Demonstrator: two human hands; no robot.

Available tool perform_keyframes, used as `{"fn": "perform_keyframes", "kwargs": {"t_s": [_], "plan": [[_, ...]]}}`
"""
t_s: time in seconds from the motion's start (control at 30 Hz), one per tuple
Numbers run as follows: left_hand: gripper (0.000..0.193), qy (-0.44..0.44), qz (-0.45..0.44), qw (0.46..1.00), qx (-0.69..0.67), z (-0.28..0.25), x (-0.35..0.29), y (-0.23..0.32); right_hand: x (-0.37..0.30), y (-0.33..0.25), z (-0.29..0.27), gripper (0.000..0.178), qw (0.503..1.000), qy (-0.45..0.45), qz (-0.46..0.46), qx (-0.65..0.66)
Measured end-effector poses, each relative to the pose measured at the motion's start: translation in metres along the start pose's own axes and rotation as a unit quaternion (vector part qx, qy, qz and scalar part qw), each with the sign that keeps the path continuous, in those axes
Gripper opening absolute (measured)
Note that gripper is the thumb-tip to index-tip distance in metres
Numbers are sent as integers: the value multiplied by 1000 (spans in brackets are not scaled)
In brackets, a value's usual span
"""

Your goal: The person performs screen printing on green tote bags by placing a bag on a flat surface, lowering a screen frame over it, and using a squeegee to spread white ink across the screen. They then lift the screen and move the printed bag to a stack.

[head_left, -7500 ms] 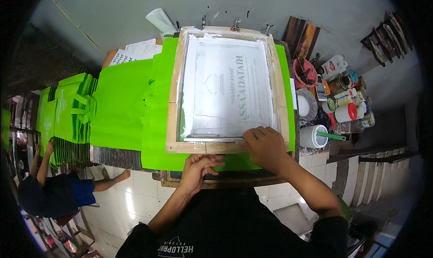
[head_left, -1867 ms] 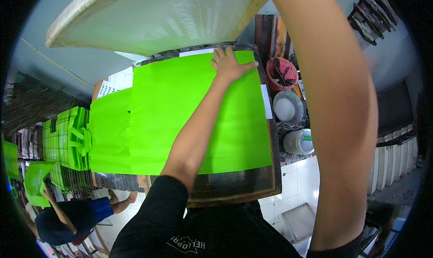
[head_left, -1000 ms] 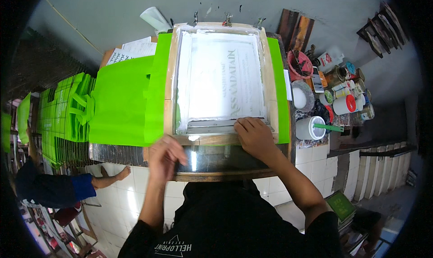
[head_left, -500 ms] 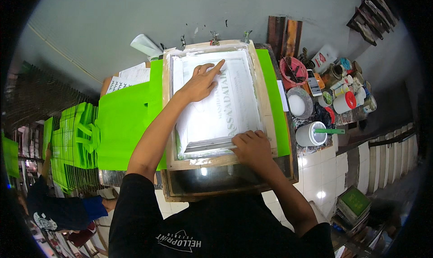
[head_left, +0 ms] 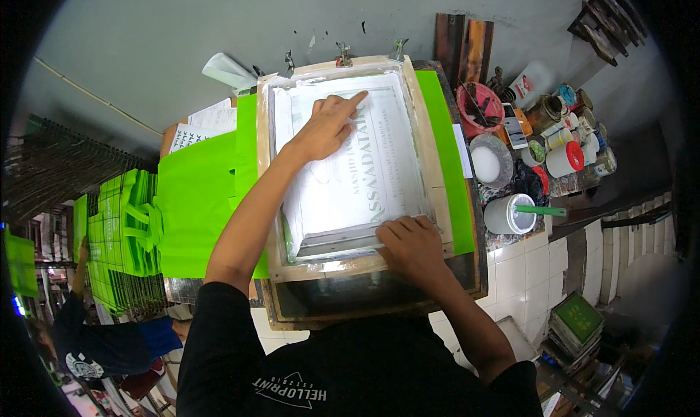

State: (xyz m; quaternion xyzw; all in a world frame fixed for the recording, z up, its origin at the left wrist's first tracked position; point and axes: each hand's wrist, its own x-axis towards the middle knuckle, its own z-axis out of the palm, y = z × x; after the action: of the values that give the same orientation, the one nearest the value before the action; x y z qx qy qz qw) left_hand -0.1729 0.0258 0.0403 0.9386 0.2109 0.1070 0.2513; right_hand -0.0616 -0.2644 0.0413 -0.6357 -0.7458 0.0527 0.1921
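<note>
Grey wall and tiled floor frame a printing table (head_left: pixel 477 271) where a wooden-framed printing screen (head_left: pixel 350 165) lies flat over a bright green bag (head_left: pixel 445 161).

On the screen's mesh, the left hand (head_left: pixel 324 129) rests unclenched with its forefinger stretched toward the far edge, holding nothing; the right hand (head_left: pixel 412 242) grips the squeegee (head_left: pixel 339 238), which sits at the screen's near edge. By this position the pull of ink looks finished or about to start; I cannot tell which. Left of the screen lie more green bags (head_left: pixel 193 205) and a stack of them (head_left: pixel 120 234); right of it stand ink pots (head_left: pixel 510 213) and jars. Lifting the frame remains.
</note>
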Motion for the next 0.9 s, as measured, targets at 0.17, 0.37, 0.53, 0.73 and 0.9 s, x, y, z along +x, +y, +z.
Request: {"fn": "perform_keyframes", "kwargs": {"t_s": [0.17,0.37,0.53,0.73,0.9], "plan": [[67,58,19,998,19,4,-3,-5,-1,0,2,30,1000,5,-10,-5],[66,35,25,998,46,15,-1,-9,1,0,-1,24,999,26,-30,-6],[67,70,-7,997,15,-1,-7,5,-2,0,3,24,999,27,-29,-8],[76,308,-34,938,-153,-21,-47,4,2,1,3,23,998,19,-56,-22],[46,474,-165,834,-232,-72,-155,59,21,13,-4,13,999,-4,-54,-5]]}}
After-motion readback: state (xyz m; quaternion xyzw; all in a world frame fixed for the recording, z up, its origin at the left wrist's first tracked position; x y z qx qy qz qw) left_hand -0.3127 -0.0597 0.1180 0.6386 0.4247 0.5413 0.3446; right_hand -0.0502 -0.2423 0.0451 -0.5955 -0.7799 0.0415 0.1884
